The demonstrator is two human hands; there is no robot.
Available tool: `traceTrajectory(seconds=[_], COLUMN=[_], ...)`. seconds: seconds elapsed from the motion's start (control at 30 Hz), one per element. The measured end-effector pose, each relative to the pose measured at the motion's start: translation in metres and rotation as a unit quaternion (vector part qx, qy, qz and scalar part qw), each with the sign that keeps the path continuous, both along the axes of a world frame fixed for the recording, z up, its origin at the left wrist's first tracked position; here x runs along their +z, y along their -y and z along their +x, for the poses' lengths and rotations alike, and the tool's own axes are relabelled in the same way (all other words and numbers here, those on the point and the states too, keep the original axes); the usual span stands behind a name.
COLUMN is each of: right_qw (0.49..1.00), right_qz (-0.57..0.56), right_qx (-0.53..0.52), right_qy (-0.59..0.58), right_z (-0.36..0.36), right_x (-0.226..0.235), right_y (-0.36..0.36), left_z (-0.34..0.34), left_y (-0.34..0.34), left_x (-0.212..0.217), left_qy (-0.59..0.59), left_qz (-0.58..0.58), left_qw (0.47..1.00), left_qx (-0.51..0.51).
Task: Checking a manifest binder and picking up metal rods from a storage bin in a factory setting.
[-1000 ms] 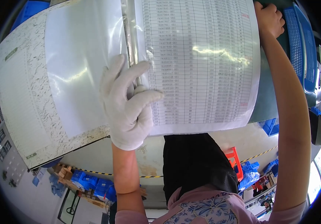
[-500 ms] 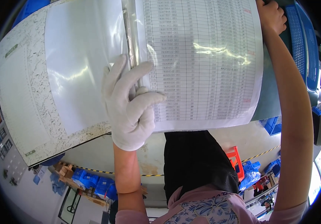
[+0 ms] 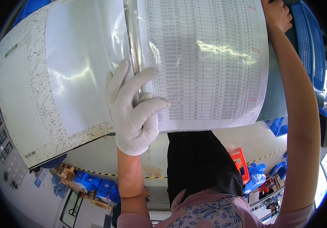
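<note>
A ring binder (image 3: pixel 78 131) lies spread before me, its speckled inside cover on the left. Over that cover lies a blank clear plastic sleeve (image 3: pixel 82 76). On the right is a sleeved sheet (image 3: pixel 209 87) printed with a dense table, glare across it. My left hand (image 3: pixel 133 110), in a white glove, rests at the binder's metal spine (image 3: pixel 132 38), fingers stretched and apart, thumb and forefinger on the printed sheet's left margin. My bare right hand (image 3: pixel 278 17) is closed at that sheet's upper right edge; its fingertips are partly hidden.
A green surface (image 3: pixel 275 98) lies under the binder's right side. Beyond my right forearm stands a blue mesh basket (image 3: pixel 308 45). Below are a red stool (image 3: pixel 240 163), blue bins (image 3: pixel 108 190) and yellow-black floor tape (image 3: pixel 266 158).
The printed sheet has shifted slightly upward in the view. My left hand has slid a little lower along the spine, its fingers still spread. My right hand has hardly moved.
</note>
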State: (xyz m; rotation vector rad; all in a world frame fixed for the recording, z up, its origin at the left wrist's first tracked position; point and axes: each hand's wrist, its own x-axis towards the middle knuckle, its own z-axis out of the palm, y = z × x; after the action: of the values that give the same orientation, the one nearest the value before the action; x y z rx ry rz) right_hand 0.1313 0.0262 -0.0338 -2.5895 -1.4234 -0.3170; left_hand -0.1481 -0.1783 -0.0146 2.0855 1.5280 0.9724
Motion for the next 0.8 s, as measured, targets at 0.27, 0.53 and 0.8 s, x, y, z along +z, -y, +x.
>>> traceTrajectory(seconds=[0.27,0.53,0.8], right_qw=[1.0,1.0,1.0], right_qz=[-0.006,-0.001,-0.002], right_qx=[-0.002,-0.006,-0.001], right_qy=[0.0,0.005,0.005], right_z=[0.001,0.001,0.001], right_x=[0.0,-0.002,0.0], right_y=[-0.001,0.0,-0.002], left_z=[0.001,0.0,-0.02], left_y=[0.004,0.034,0.103], left_x=[-0.003,-0.01,-0.025], left_qy=[0.004,0.012,-0.026], left_qz=[0.023,0.049,0.084], left_qw=[1.0,0.997,0.963], left_qx=[0.006,0.056,0.254])
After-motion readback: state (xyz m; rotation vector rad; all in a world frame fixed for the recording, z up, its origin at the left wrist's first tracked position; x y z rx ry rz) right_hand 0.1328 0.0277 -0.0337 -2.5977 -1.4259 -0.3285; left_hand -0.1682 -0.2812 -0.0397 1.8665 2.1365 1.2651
